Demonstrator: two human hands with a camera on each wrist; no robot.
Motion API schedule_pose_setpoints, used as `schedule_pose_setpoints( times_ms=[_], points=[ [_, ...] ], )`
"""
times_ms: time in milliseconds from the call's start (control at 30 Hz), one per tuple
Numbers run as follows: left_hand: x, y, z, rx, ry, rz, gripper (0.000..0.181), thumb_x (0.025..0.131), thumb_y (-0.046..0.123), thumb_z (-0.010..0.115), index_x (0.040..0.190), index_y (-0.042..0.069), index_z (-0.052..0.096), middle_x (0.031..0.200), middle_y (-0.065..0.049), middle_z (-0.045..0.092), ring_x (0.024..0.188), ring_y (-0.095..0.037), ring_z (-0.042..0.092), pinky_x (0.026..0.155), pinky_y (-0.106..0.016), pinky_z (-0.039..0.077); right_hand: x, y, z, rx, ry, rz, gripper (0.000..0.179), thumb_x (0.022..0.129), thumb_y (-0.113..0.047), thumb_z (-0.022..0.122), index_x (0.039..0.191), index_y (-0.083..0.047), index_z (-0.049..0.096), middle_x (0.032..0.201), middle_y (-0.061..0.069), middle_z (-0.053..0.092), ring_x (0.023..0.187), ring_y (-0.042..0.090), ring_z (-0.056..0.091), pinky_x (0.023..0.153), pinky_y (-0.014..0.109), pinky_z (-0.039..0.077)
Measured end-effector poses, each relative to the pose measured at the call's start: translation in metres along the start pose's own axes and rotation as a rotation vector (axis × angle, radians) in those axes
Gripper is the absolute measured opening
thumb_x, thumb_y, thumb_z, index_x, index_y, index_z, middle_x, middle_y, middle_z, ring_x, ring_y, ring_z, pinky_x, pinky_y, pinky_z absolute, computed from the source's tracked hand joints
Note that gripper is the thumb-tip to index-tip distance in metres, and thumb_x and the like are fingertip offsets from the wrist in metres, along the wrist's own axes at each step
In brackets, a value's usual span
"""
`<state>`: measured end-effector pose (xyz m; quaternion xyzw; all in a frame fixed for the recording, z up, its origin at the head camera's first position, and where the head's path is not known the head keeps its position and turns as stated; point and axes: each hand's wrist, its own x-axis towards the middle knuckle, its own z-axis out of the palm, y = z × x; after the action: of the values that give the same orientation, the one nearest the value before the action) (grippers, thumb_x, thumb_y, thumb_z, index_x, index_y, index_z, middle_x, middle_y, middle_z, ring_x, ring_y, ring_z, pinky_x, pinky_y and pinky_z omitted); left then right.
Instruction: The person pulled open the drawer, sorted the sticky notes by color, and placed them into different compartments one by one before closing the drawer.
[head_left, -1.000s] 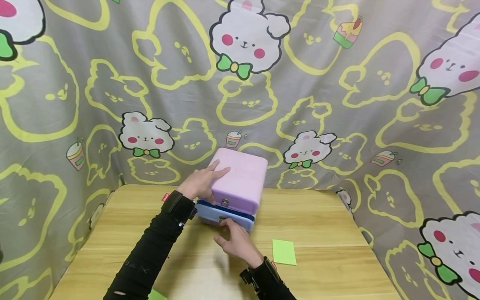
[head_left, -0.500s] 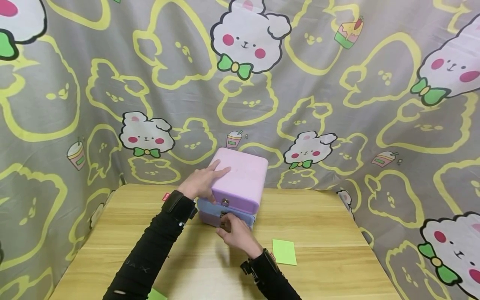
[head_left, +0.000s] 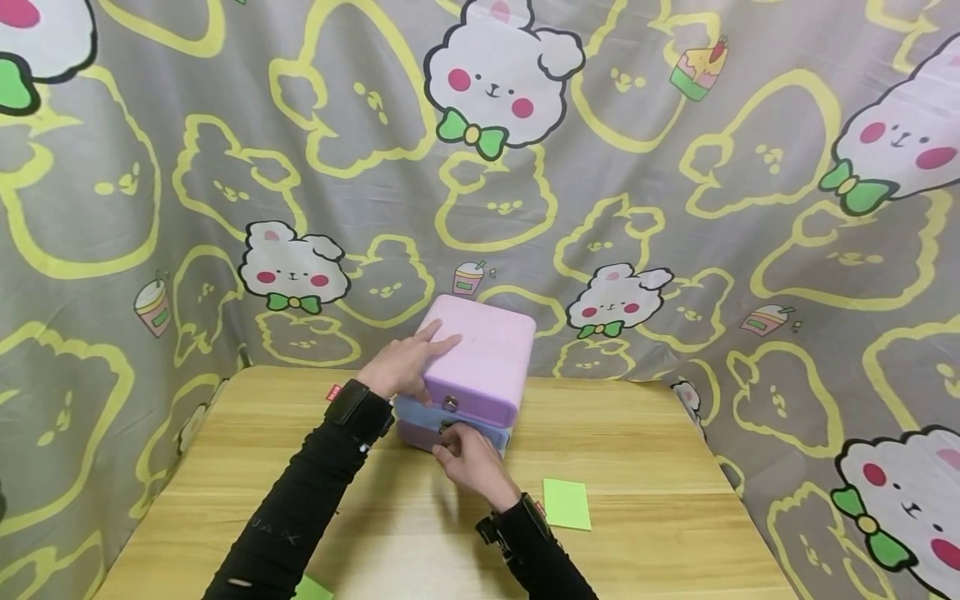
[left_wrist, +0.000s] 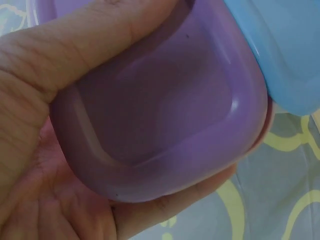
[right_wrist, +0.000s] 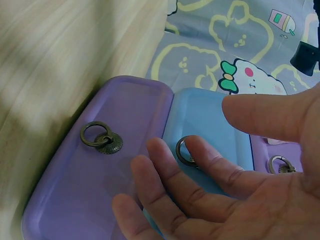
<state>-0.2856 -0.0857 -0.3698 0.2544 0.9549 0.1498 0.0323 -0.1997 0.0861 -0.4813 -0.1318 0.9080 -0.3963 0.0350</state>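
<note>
A small drawer organizer with a pink top stands at the back of the table. Its front shows a purple top drawer, a blue middle drawer and a purple bottom drawer, each with a ring pull. My left hand grips the organizer's upper left corner, thumb across the top drawer's front, fingers over the pink top. My right hand is at the blue drawer, its index fingertip at the ring pull. The right thumb stands apart, the other fingers loosely bent. The blue drawer sits pushed in.
A green sticky note lies on the wooden table to the right of my right hand. Another green note shows partly beside my left sleeve. A patterned curtain hangs close behind the organizer.
The blue drawer, slightly out one second ago, has moved back into the organizer, with my right hand following it forward. My left hand has kept its place on the corner.
</note>
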Motion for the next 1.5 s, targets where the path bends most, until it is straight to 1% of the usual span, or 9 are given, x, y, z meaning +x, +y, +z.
schedule_pose_setpoints(
  times_ms=[233,400,500,667,900,1000,1167,1367,1500],
  points=[
    [0.001,0.005,0.006,0.033,0.020,-0.050,0.126,0.054,0.012,0.100,0.159,0.031,0.032,0.171,-0.017,0.017,0.140,-0.064,0.035,0.102,-0.081,0.036,-0.003,0.000,0.003,-0.008,0.008,0.013,0.031,0.093,-0.027,0.071,0.116,-0.005,0.069,0.095,0.003,0.072,0.083,0.012,0.063,0.073,0.030,0.051],
    [0.002,0.008,0.013,0.129,0.044,-0.034,0.132,0.051,0.015,0.102,0.160,0.027,0.029,0.169,-0.021,0.019,0.126,-0.059,0.052,0.091,-0.065,0.054,-0.008,0.000,0.007,-0.044,0.006,0.010,0.039,0.093,-0.029,0.071,0.125,-0.008,0.065,0.101,0.005,0.072,0.089,0.016,0.063,0.083,0.045,0.046],
    [0.001,0.009,0.016,0.177,0.060,-0.024,0.133,0.051,0.018,0.102,0.161,0.025,0.028,0.168,-0.023,0.021,0.118,-0.056,0.058,0.086,-0.059,0.057,-0.011,0.000,0.009,-0.024,-0.001,-0.011,0.044,0.093,-0.027,0.071,0.130,-0.005,0.061,0.108,0.013,0.071,0.096,0.024,0.065,0.085,0.051,0.048],
    [0.001,0.011,0.017,0.221,0.081,-0.019,0.134,0.050,0.022,0.103,0.161,0.026,0.027,0.168,-0.023,0.023,0.113,-0.054,0.061,0.086,-0.058,0.057,-0.015,0.003,0.012,0.018,-0.031,-0.024,0.052,0.094,-0.024,0.070,0.138,-0.001,0.053,0.117,0.021,0.068,0.106,0.037,0.066,0.089,0.049,0.057],
    [0.002,0.008,0.019,0.275,0.113,0.000,0.130,0.052,0.027,0.102,0.160,0.025,0.029,0.166,-0.023,0.028,0.103,-0.048,0.067,0.082,-0.055,0.058,-0.018,0.008,0.017,0.028,-0.053,0.004,0.050,0.094,-0.024,0.070,0.134,0.000,0.053,0.120,0.021,0.066,0.105,0.035,0.067,0.088,0.046,0.058],
    [0.003,0.007,0.020,0.285,0.122,0.002,0.129,0.053,0.028,0.101,0.160,0.025,0.029,0.165,-0.023,0.029,0.100,-0.047,0.068,0.080,-0.054,0.058,-0.021,0.010,0.019,0.020,-0.065,0.009,0.050,0.093,-0.024,0.070,0.132,0.003,0.054,0.125,0.024,0.065,0.108,0.038,0.067,0.089,0.048,0.058],
    [0.003,0.006,0.020,0.275,0.118,-0.001,0.129,0.053,0.026,0.101,0.160,0.025,0.029,0.166,-0.023,0.028,0.100,-0.046,0.068,0.080,-0.053,0.059,-0.023,0.013,0.025,-0.077,-0.084,0.041,0.058,0.093,-0.026,0.071,0.138,0.005,0.052,0.127,0.026,0.063,0.112,0.038,0.064,0.092,0.054,0.057],
    [0.003,0.005,0.020,0.249,0.124,0.003,0.130,0.053,0.023,0.101,0.161,0.026,0.028,0.166,-0.024,0.027,0.100,-0.046,0.067,0.081,-0.053,0.059,-0.020,0.020,0.031,-0.135,-0.128,0.092,0.066,0.096,-0.029,0.067,0.147,0.007,0.044,0.146,0.032,0.050,0.134,0.045,0.052,0.108,0.059,0.047],
    [0.003,0.004,0.022,0.239,0.130,0.002,0.130,0.053,0.022,0.101,0.161,0.026,0.029,0.166,-0.023,0.026,0.099,-0.047,0.067,0.079,-0.052,0.059,-0.017,0.026,0.037,-0.157,-0.144,0.107,0.068,0.097,-0.029,0.066,0.148,0.008,0.042,0.152,0.032,0.044,0.140,0.046,0.046,0.113,0.060,0.042]
  ],
)
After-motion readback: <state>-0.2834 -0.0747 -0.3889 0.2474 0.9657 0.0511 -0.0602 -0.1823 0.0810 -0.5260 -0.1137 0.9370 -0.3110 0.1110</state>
